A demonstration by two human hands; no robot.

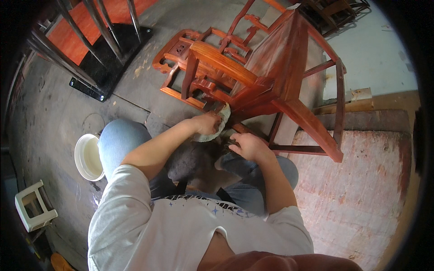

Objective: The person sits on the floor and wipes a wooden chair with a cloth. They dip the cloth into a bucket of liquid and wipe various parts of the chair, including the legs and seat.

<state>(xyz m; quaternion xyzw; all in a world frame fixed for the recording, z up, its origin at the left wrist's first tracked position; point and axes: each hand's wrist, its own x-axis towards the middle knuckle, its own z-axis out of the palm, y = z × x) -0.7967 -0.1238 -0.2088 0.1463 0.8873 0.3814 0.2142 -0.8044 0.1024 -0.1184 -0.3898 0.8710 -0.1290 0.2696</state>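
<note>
A reddish wooden chair (242, 71) lies tipped over before me, its openwork backrest (179, 49) down on the floor and its legs pointing to the right. My left hand (207, 123) grips a pale, crumpled cloth (222, 127) beside the lower edge of the chair, near the armrest. Part of the cloth is hidden by my fingers. Close to a wooden bar (241, 128) of the chair is my right hand (252, 146), with thumb and fingers apart and nothing visible in it. Whether its fingertips touch the bar, I cannot tell.
On the left, by my knee, stands a white bucket (90, 157) with pale liquid. A white plastic stool (35, 206) sits farther left. Metal tubes rise from a black base plate (115, 64) at upper left. A worn wooden board (352, 189) lies at right.
</note>
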